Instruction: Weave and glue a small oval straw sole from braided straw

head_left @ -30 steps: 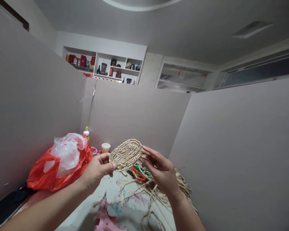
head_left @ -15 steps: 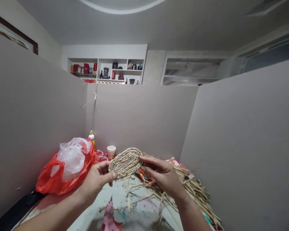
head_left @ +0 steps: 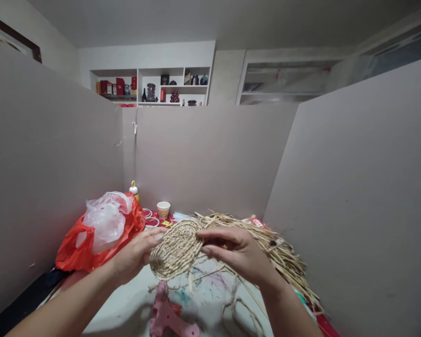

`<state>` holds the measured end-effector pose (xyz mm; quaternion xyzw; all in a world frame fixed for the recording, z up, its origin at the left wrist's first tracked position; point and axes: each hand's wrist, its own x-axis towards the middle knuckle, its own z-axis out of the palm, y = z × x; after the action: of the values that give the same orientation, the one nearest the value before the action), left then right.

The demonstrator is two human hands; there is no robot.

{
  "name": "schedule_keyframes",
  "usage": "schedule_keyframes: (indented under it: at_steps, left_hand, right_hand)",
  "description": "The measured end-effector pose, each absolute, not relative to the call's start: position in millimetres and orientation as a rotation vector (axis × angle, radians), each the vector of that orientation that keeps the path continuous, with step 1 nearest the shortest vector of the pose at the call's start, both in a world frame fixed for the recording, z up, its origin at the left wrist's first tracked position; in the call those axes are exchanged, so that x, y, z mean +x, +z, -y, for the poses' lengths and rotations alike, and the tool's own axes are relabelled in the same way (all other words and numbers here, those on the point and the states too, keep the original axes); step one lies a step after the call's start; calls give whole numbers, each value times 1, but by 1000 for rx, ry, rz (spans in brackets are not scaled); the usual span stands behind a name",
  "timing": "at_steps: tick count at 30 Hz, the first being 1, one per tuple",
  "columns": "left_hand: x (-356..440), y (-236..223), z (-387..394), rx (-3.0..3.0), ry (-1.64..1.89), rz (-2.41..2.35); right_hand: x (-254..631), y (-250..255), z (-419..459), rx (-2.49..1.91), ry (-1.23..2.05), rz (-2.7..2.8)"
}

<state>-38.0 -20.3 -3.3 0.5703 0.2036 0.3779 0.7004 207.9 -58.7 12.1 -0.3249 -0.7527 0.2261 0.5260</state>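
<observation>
A small oval mat point(head_left: 177, 250) of coiled, braided straw is held up between my hands, above the table. My right hand point(head_left: 236, 250) pinches its right edge between thumb and fingers. My left hand point(head_left: 140, 250) is at the mat's left edge, its fingers against the upper left rim and partly hidden behind it. Below the mat, on the table, a pink glue gun point(head_left: 164, 311) stands with its nozzle end toward the mat.
Loose straw point(head_left: 280, 257) is piled along the right and back of the table point(head_left: 133, 304). A red plastic bag point(head_left: 73, 250) with clear plastic bags sits at left. A paper cup point(head_left: 163, 210) and a yellow-white bottle point(head_left: 134, 189) stand behind. Grey partitions point(head_left: 203, 159) enclose the table.
The mat has come slightly left and lower, tilting more steeply. My left hand's grip has shifted up its left edge, the thumb leaving the lower rim. The view has tipped downward.
</observation>
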Motion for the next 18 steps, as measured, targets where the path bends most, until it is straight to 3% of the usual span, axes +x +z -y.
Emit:
schedule_keyframes:
  at_steps: [7, 18]
  left_hand:
    - [-27, -2, 3, 1210, 397, -333]
    - [-18, -13, -1, 1179, 404, -368]
  right_hand:
    - [192, 6, 60, -754, 487, 2081]
    - [197, 3, 59, -778, 471, 2040]
